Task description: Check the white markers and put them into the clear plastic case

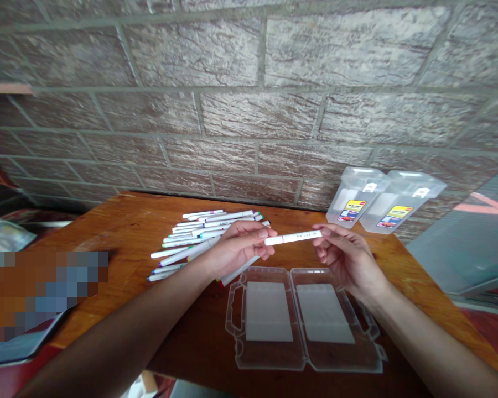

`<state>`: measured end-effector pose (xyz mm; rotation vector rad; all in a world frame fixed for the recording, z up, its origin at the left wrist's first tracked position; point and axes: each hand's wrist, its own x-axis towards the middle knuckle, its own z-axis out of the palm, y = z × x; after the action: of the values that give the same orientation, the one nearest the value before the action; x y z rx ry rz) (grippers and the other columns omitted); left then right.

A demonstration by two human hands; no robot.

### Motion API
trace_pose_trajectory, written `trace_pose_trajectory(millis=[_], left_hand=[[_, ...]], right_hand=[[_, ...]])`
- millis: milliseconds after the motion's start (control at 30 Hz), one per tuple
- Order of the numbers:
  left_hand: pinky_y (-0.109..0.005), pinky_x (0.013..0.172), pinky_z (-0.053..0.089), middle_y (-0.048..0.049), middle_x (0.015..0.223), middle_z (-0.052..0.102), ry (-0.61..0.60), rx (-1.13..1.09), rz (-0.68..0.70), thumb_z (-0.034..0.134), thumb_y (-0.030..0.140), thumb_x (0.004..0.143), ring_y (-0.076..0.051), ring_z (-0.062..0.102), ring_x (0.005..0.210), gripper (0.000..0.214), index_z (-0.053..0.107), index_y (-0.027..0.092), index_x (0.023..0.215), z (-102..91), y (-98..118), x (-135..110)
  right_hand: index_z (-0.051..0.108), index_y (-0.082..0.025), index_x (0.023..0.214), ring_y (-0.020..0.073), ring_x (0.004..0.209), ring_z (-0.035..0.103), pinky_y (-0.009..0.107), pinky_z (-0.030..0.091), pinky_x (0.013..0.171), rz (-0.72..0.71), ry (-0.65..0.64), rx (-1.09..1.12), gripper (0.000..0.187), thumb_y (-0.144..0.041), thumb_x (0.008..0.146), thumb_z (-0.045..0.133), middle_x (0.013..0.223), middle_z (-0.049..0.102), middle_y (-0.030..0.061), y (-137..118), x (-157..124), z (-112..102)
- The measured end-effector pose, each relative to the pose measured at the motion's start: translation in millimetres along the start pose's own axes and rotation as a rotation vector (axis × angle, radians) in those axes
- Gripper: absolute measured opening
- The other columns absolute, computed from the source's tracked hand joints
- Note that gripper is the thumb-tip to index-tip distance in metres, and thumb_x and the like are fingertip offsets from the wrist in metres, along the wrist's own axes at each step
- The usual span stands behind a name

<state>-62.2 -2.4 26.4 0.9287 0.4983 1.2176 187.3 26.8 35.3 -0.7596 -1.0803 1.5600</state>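
Both my hands hold one white marker pen [294,238] level above the wooden table [120,237]. My left hand [238,247] pinches its left end, fingers closed. My right hand [345,257] grips its right end between thumb and fingers. Just below the hands lies a clear plastic case [302,318], opened flat with both halves up and nothing in it. A loose pile of several white markers [199,235] with coloured ends lies left of my left hand, and a few run under that hand.
Two closed clear plastic cases [384,204] with yellow labels lean against the brick wall at the back right. A blurred-out patch covers the table's left front. A dark flat object [20,342] sits at the left edge. The table's right edge drops off beside a grey floor.
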Motion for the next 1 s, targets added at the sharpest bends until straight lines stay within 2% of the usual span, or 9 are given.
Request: trace_pose_trajectory(millis=[167,400,800,1000], left_hand=[[-0.023,0.063,0.049,-0.0064,0.083,0.076,-0.021,0.029,0.006,0.09,0.026,0.075,-0.012,0.068,0.066,0.019,0.083,0.017,0.091,1.2,0.9,-1.0],[-0.024,0.063,0.049,-0.0065,0.077,0.077,-0.008,0.138,0.045,0.094,0.03,0.069,-0.011,0.065,0.063,0.032,0.083,0.018,0.097,2.4,1.3,-0.3],[-0.02,0.063,0.051,-0.0048,0.08,0.078,-0.002,0.215,0.088,0.092,0.021,0.072,-0.009,0.066,0.067,0.028,0.084,0.022,0.099,-2.8,-1.7,2.8],[-0.019,0.062,0.047,-0.0031,0.077,0.076,-0.007,0.202,0.081,0.094,0.021,0.068,-0.007,0.064,0.064,0.03,0.085,0.023,0.097,-3.2,-2.2,3.9]], right_hand=[[0.083,-0.018,0.095,0.0086,0.053,0.06,0.016,0.05,0.045,-0.007,-0.007,0.01,0.023,-0.031,0.077,0.088,0.07,0.074,0.0023,0.5,-0.1,0.0],[0.083,-0.016,0.092,0.0083,0.05,0.062,0.014,0.051,0.042,0.016,0.024,0.035,0.023,-0.029,0.073,0.089,0.07,0.076,0.0033,-0.1,0.1,0.7],[0.082,-0.016,0.081,0.0121,0.048,0.069,0.015,0.056,0.041,-0.005,0.013,0.032,0.027,-0.032,0.065,0.096,0.069,0.08,0.0054,-2.6,0.2,4.1],[0.081,-0.016,0.079,0.0125,0.049,0.07,0.015,0.057,0.043,-0.027,-0.007,0.043,0.024,-0.031,0.067,0.095,0.068,0.079,0.005,-2.5,-0.6,3.4]])
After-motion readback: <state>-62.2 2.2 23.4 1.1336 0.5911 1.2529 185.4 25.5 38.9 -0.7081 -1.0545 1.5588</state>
